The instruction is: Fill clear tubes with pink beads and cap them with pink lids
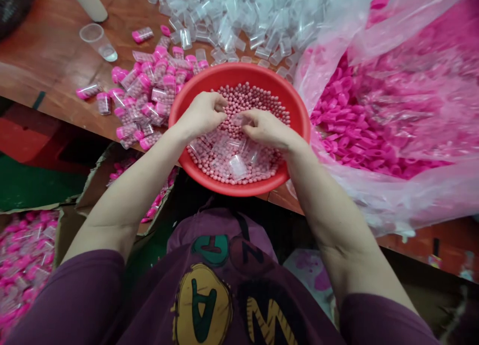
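2 bare hands hung over the red basin (297, 113) at the near edge of the bench (45, 71), and I read them through the head feed. The right hand (267, 128) had its thumb and fingertips pinched on what I judged to be a clear tube (238, 119), above the pink beads (258, 98). It lay on the left hand's side of that grip, near the left hand (202, 113); blur hid its long axis from me. The left hand's fingers were curled, and I could not tell whether they gripped anything. Loose tubes (237, 166) lay on the beads on the wearer's side, the closest running roughly front to back, nearer the right hand. Capped tubes (139, 86) were heaped left of the basin; pink caps (348, 130) lay to the right, partly under a plastic bag (374, 200).
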### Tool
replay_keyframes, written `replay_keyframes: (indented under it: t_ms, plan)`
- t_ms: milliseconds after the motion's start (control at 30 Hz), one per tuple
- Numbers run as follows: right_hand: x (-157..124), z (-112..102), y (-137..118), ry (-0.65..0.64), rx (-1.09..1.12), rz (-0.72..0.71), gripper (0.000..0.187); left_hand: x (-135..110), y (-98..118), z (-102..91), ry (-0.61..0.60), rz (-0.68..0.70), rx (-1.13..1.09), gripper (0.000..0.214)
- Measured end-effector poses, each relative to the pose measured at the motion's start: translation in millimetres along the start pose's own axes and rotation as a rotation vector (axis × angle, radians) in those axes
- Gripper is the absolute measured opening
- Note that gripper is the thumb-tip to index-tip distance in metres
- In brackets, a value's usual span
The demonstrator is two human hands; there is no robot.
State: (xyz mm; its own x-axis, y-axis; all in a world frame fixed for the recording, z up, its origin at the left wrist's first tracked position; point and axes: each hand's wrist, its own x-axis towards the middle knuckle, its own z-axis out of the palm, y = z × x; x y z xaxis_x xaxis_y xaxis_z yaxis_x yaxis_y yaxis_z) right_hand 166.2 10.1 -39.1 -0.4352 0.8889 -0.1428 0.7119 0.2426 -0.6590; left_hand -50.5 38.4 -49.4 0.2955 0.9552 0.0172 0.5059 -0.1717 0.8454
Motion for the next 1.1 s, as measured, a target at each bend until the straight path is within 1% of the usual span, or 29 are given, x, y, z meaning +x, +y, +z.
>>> replay_keyframes:
  t_ms: [67,100,167,233,267,333,400,467,500,567,633,733,767,833,900,967,1033,1067,1100]
  plan:
    - [-8,-5,8,0.025,0.297,-0.012,0.023,-3,6,2.6,-0.046,-0.074,-0.171,0.033]
    - [-12,-6,10,0.034,0.456,0.0,0.025,-4,10,4.4,-0.059,-0.083,-0.254,0.031]
    - [-19,-5,12,0.116,0.734,0.021,0.035,-5,22,9.3,-0.059,-0.059,-0.383,0.026]
    - [-24,-3,11,0.235,0.925,0.045,0.047,-6,33,14.4,-0.035,-0.009,-0.448,0.023]
    - [-26,-2,11,0.269,0.992,0.053,0.052,-7,38,16.3,-0.02,0.018,-0.45,0.021]
    - [-28,-2,11,0.275,1.089,0.068,0.061,-9,46,17.5,0.029,0.078,-0.372,0.019]
    - [-29,-3,13,0.279,1.107,0.078,0.068,-12,51,15.8,0.058,0.174,-0.178,0.024]
    - [-30,-4,17,0.309,1.038,0.072,0.069,-14,53,13.2,0.017,0.289,0.084,0.032]
    - [-31,-4,19,0.321,0.985,0.07,0.067,-15,53,12.3,-0.033,0.337,0.212,0.034]
    - [-31,-1,22,0.332,0.886,0.078,0.063,-13,54,11.9,-0.143,0.388,0.41,0.033]
    - [-30,4,21,0.34,0.821,0.104,0.06,-9,56,12.5,-0.221,0.403,0.538,0.034]
    - [-25,11,16,0.372,0.71,0.137,0.052,5,59,10.8,-0.29,0.4,0.705,0.032]
    - [-24,11,17,0.416,0.654,0.143,0.05,11,59,9.2,-0.305,0.388,0.766,0.031]
    - [-28,5,25,0.573,0.501,0.151,0.045,24,55,5.6,-0.325,0.342,0.895,0.031]
    - [-46,-10,46,0.75,0.303,0.184,0.04,35,48,4.4,-0.318,0.296,1.014,0.035]
    - [-76,-33,79,0.847,0.085,0.274,0.038,43,41,9.4,-0.334,0.287,1.105,0.04]
    - [-110,-56,116,0.842,-0.108,0.436,0.039,48,36,22.8,-0.418,0.325,1.122,0.039]
    - [-124,-65,132,0.791,-0.192,0.531,0.042,51,34,32.4,-0.467,0.346,1.099,0.036]
    - [-136,-73,147,0.689,-0.283,0.612,0.044,53,33,43.3,-0.508,0.366,1.054,0.031]
